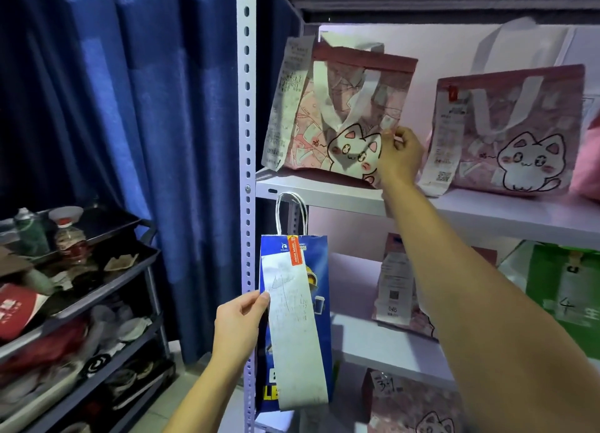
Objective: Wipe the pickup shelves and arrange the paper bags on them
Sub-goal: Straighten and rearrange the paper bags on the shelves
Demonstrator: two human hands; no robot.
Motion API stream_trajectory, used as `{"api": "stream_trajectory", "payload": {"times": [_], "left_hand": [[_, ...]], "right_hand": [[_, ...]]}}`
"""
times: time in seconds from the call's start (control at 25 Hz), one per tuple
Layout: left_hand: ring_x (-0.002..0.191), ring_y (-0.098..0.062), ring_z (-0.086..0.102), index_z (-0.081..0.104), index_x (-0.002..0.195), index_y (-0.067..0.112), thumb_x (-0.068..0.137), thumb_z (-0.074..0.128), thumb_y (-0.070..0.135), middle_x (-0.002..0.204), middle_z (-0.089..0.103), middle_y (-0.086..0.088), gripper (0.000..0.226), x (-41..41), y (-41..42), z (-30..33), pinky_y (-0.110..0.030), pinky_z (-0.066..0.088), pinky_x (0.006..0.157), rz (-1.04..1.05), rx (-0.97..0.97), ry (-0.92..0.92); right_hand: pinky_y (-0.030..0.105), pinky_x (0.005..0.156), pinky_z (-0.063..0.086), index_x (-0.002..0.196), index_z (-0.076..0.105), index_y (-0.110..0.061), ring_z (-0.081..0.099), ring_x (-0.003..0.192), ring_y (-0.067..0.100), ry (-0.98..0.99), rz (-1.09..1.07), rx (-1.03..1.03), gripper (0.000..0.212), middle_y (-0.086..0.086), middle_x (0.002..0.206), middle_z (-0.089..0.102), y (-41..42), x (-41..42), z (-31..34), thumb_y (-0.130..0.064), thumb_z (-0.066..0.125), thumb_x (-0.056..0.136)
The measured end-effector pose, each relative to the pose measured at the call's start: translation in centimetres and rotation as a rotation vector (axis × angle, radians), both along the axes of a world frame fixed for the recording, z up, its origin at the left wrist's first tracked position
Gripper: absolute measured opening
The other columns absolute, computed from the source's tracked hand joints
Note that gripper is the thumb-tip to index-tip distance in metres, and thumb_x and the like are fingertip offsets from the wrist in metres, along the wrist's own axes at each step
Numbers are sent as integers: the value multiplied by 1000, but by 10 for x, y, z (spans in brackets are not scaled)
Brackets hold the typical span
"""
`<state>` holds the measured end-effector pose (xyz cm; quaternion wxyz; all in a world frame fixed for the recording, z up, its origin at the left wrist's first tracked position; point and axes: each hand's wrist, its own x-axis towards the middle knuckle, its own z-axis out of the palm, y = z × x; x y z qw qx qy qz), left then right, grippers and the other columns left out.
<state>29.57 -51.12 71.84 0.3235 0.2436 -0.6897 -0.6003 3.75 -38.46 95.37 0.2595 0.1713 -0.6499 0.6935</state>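
Observation:
My right hand (401, 159) grips the right edge of a pink cat-print bag (350, 107), which stands tilted at the left end of the upper white shelf (324, 190) with a long receipt hanging off its left side. My left hand (240, 322) holds a narrow blue paper bag (319, 306) by its left edge, in front of the shelf post, with a receipt taped down its front. A second pink cat bag (519, 133) stands upright further right on the same shelf.
The perforated metal post (248, 140) frames the rack's left side. Lower shelves hold another pink bag (399, 289), a green bag (565, 286) and a pink cat bag (415, 403) at the bottom. A cluttered dark cart (97, 289) stands left, before a blue curtain (146, 107).

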Motion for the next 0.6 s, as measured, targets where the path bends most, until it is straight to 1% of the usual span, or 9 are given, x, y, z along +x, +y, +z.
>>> {"api": "stream_trajectory", "payload": {"times": [0.08, 0.16, 0.2, 0.24, 0.32, 0.36, 0.4, 0.48, 0.6], "left_hand": [[79, -6, 75, 77, 83, 24, 98, 61, 30, 85, 79, 12, 22, 0, 0, -4, -12, 53, 54, -6, -13, -21], [78, -5, 75, 76, 85, 20, 98, 61, 29, 84, 78, 13, 22, 0, 0, -9, -11, 52, 53, -10, -15, -38], [77, -5, 75, 76, 86, 17, 98, 61, 29, 84, 78, 13, 22, 0, 1, -12, -11, 52, 52, -11, -13, -45], [77, -6, 75, 75, 86, 15, 98, 61, 29, 84, 78, 12, 23, 0, 1, -15, -12, 53, 52, -15, -10, -56], [76, -6, 75, 75, 86, 15, 98, 61, 29, 84, 78, 12, 24, -1, 5, -19, -12, 52, 52, -32, 3, -72], [76, -7, 75, 75, 86, 16, 98, 61, 30, 84, 78, 11, 23, -2, 7, -21, -12, 52, 53, -44, 12, -77], [75, -7, 75, 76, 86, 16, 98, 61, 30, 84, 78, 11, 23, -3, 8, -22, -13, 52, 55, -56, 22, -84], [71, -8, 73, 76, 86, 14, 98, 61, 29, 82, 78, 7, 24, -8, 9, -25, -19, 54, 59, -72, 35, -96], [66, -9, 68, 76, 83, 12, 97, 62, 28, 79, 77, 1, 25, -17, 11, -26, -26, 54, 64, -55, 39, -101]], "right_hand": [[25, 75, 54, 107, 68, -8, 65, 84, 12, -6, 17, 1, 20, -3, 95, 69, 1, 1, 0, -25, 57, 102], [20, 70, 52, 113, 66, -9, 63, 79, 6, -25, 31, 0, 25, -1, 101, 71, 6, 5, 3, -29, 53, 104], [17, 70, 51, 117, 65, -11, 62, 80, 3, -42, 36, -5, 28, -2, 105, 71, 10, 8, 4, -32, 52, 104], [17, 73, 51, 120, 63, -14, 62, 84, 2, -56, 33, -9, 28, -5, 107, 70, 15, 13, 3, -33, 52, 103], [19, 80, 51, 124, 60, -18, 62, 88, -1, -47, 0, -14, 27, -18, 101, 66, 28, 31, -2, -30, 54, 100], [16, 82, 51, 123, 60, -18, 61, 88, -6, -11, -26, -22, 27, -21, 99, 64, 34, 42, -9, -28, 54, 99], [13, 84, 51, 122, 61, -17, 62, 89, -9, 41, -48, -36, 26, -20, 99, 65, 40, 53, -17, -27, 55, 98], [16, 89, 52, 117, 63, -13, 64, 95, -5, 160, -64, -53, 23, -12, 104, 68, 48, 77, -40, -23, 59, 98], [18, 89, 52, 111, 62, -16, 64, 97, 2, 307, -24, 9, 13, -12, 101, 65, 54, 111, -89, -15, 59, 98]]}}
